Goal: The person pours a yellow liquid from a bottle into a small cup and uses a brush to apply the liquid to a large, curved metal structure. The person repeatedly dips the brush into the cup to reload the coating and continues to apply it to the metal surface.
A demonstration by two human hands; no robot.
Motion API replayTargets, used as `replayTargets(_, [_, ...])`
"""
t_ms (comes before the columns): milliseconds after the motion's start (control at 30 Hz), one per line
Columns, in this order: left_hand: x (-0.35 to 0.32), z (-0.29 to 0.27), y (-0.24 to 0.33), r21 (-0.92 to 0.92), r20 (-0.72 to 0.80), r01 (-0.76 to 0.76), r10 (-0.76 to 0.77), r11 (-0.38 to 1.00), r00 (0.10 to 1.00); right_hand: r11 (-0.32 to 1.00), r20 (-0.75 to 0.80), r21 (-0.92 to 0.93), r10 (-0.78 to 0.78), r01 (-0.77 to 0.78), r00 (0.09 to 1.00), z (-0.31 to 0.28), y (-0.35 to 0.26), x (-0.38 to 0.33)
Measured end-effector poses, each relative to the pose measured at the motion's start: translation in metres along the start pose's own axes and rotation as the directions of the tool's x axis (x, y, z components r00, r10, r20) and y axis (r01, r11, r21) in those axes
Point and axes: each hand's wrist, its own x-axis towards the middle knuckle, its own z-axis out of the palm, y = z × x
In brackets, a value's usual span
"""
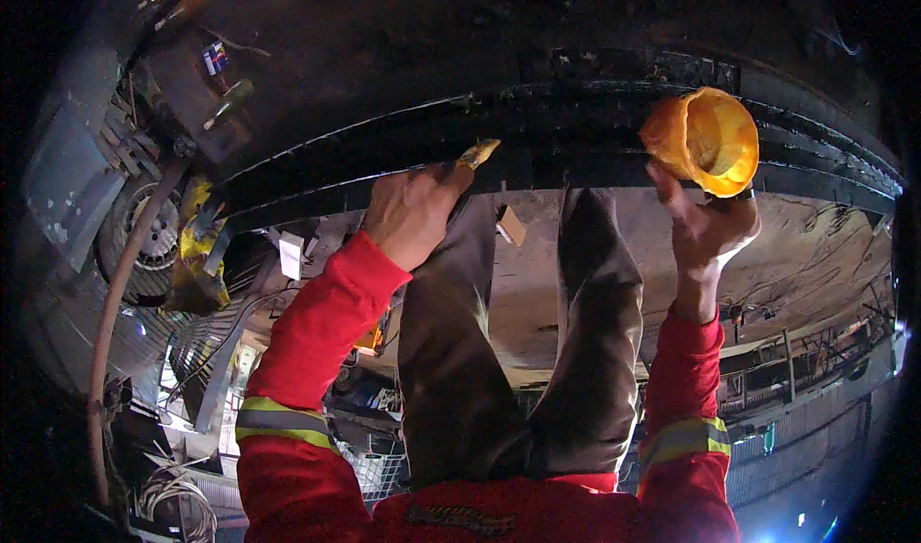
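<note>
My left hand (413,215) is closed around a paintbrush (479,153), whose yellowish end points up and to the right. The brush is just in front of long, dark parallel metal bars (345,157) that run across the view. Farther right, my right hand (712,228) grips a yellow-orange plastic cup (666,140) from below and behind. The cup is tilted, its round mouth facing me, and its inside looks stained yellow. Most of the brush handle is hidden by my left fingers.
Beyond the bars at upper left lie a brush-like tool (228,104) and a small blue-and-white box (215,59). A wheel (153,224), a yellow bag (195,246) and a rusty pipe (129,274) are on the left. A small block (510,225) is between my legs.
</note>
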Motion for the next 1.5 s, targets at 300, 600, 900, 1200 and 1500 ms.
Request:
replayTargets(300, [-0.018, -0.015, -0.069, 0.001, 0.023, 0.003, -0.003, 1.000, 1.000, 1.000, 0.068, 0.004, -0.020, 0.020, 0.997, 0.006, -0.010, -0.004])
replayTargets(600, [-0.019, 0.020, -0.118, 0.066, 0.154, 0.008, -0.018, 0.998, 0.988, 0.995, 0.107, 0.096, 0.009, -0.019, 0.994, 0.009, -0.022, -0.010])
replayTargets(900, [-0.057, -0.039, -0.097, -0.263, 0.154, 0.170, -0.133, 0.950, 0.979, 0.945, 0.161, 0.185, -0.301, 0.270, 0.940, 0.025, -0.020, -0.008])
replayTargets(1200, [-0.081, -0.228, 0.019, -0.124, -0.366, -0.356, 0.290, 0.926, 0.884, 0.910, 0.167, 0.165, -0.406, 0.380, 0.899, 0.027, -0.061, -0.001])
replayTargets(1500, [-0.090, -0.234, 0.032, -0.256, -0.381, -0.356, 0.244, 0.899, 0.892, 0.816, 0.072, 0.103, -0.576, 0.569, 0.814, 0.022, -0.100, -0.002])
